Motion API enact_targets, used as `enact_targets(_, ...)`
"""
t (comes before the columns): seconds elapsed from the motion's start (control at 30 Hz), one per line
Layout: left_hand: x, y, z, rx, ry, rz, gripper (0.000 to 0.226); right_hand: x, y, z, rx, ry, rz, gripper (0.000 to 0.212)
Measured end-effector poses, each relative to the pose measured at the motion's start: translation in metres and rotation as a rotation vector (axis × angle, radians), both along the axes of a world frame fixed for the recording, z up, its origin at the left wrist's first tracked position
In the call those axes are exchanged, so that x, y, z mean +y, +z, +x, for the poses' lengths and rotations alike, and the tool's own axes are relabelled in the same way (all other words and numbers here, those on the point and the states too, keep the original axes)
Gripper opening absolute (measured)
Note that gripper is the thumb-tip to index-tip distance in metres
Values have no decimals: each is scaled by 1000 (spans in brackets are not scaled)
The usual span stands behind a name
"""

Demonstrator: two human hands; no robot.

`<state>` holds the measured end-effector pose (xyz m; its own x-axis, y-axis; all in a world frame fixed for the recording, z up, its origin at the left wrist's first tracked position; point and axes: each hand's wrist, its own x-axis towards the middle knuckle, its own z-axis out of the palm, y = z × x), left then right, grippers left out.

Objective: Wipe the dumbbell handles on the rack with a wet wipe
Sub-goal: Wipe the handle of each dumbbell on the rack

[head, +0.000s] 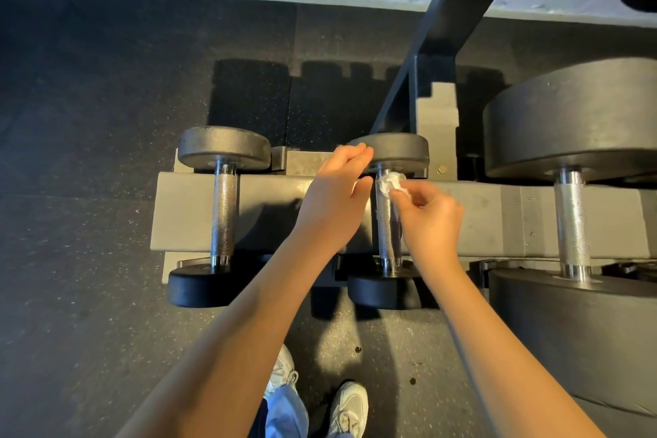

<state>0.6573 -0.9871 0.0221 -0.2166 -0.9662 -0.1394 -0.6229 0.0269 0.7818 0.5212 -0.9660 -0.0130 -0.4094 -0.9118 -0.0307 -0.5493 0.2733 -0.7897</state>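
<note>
Three dumbbells (224,213) on one lower rack (270,210), one wipe (389,183), one left hand (337,195), one right hand (432,220), two shoes (350,405)

Wide gap btwn left dumbbell (223,213) & middle dumbbell (385,242), partly taken by left hand (334,195). Narrower on rt side w/ right hand (432,220) in it, hemmed by big dumbbell (570,220) (rack upright (432,57) slanting behind).

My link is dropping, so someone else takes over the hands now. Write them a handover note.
Left hand: grips the middle dumbbell at its far head, apparently steadying it.
Right hand: pinches the wet wipe against the far end of that dumbbell's handle.
Done: cannot tell which handles are already wiped.
To do: wipe down this handle. The left dumbbell and large right dumbbell sit on the rack, with no hand on them.
</note>
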Motion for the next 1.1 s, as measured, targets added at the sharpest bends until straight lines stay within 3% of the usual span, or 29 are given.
enact_targets(0.17, -1, 1, 0, -10, -4, -6, 46, 19, -1, -14, 28, 173, 48, 23)
enact_targets(0.27, -1, 1, 0, -3, -7, 0, 46, 5, 2, -9, 59, 122, -2, 17)
enact_targets(0.4, -1, -1, 1, -12, -2, -3, 46, -18, 4, 1, -78, -24, 23, 16)
enact_targets(0.67, -1, -2, 2, 7, -2, 12, 47, 15, 3, -8, 36, 105, 111, 8)
enact_targets(0.9, -1, -2, 3, 34, 3, 19, 45, -14, 3, -1, -78, 20, 77, 3)
enact_targets(1.1, 0, -2, 4, 86, 21, 38, 43, 48, -3, -15, -38, 102, 239, 19)
